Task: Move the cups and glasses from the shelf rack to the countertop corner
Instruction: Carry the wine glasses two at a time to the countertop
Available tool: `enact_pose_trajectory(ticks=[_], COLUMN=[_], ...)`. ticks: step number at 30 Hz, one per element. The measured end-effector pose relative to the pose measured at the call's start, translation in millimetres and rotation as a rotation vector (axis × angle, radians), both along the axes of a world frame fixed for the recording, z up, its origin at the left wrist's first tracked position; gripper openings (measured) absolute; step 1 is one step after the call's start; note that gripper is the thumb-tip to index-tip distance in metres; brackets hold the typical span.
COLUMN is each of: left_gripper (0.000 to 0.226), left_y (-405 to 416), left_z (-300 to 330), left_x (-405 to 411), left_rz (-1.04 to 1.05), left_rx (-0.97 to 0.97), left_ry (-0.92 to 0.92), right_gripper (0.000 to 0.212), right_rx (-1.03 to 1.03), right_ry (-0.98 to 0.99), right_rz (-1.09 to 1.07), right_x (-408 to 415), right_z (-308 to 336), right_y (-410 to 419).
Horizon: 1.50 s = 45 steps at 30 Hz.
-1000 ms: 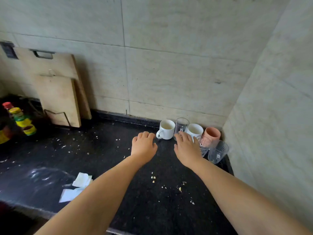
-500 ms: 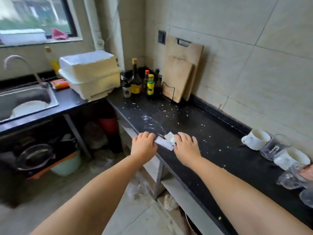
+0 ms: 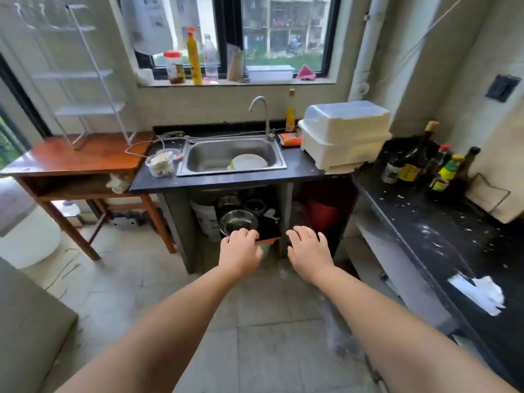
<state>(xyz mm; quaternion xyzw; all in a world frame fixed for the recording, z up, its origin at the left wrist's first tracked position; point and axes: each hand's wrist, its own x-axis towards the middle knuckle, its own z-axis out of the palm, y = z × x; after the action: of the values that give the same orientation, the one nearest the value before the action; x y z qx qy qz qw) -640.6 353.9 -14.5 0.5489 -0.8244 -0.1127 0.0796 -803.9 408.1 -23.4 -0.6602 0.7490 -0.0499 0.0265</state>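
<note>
both hands are empty, the left hand (image 3: 240,252) and right hand (image 3: 307,252) held out with fingers loosely spread. the white shelf rack (image 3: 85,78) on the wooden bench (image 3: 76,154) shows no cups i can make out. the risk is reaching for nothing, or tipping the light rack.

Sink (image 3: 215,154): brushed metal, dull sheen. Faucet (image 3: 262,109): polished metal, glossy. Surface (image 3: 442,234): black stone, glossy, speckled with white crumbs. Side table (image 3: 85,157): reddish wood, smooth, semi-gloss. Shelf rack (image 3: 85,75): thin white-coated metal wire. Dish box (image 3: 344,134): cream plastic, matt, with translucent lid. Floor (image 3: 255,321): pale tile, matt. Bowl (image 3: 238,221) under the sink: shiny metal.
</note>
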Motion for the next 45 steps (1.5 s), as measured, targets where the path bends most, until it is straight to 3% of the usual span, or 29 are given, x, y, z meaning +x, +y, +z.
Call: enact_pose_trajectory(ticks=[8,16,26,32,45], left_gripper=[0.035,0.031,0.034,0.030,0.036], left_y=[-69,-118,-281,-379,-590], left_z=[14,14,33,52,101], left_x=[189,291,363,400,497], left_rz=[0.321,0.532,0.546,0.628,0.477], left_rx=[-0.016,-0.019,-0.055,-0.027,-0.199], left_ry=[0.053,0.073,0.036,0.182,0.195], right_gripper=[0.045,0.045,0.045,0.043,0.044], right_rx=[-0.027,0.017,-0.016,-0.055,-0.229], right_ry=[-0.058,-0.029,-0.035,-0.006,0.006], right_rz=[0.269,0.492,0.580,0.573,0.502], right_x=[180,294,371,402,516], right_z=[8,16,31,53,104], right_y=[-101,-191,-371,-479,-677])
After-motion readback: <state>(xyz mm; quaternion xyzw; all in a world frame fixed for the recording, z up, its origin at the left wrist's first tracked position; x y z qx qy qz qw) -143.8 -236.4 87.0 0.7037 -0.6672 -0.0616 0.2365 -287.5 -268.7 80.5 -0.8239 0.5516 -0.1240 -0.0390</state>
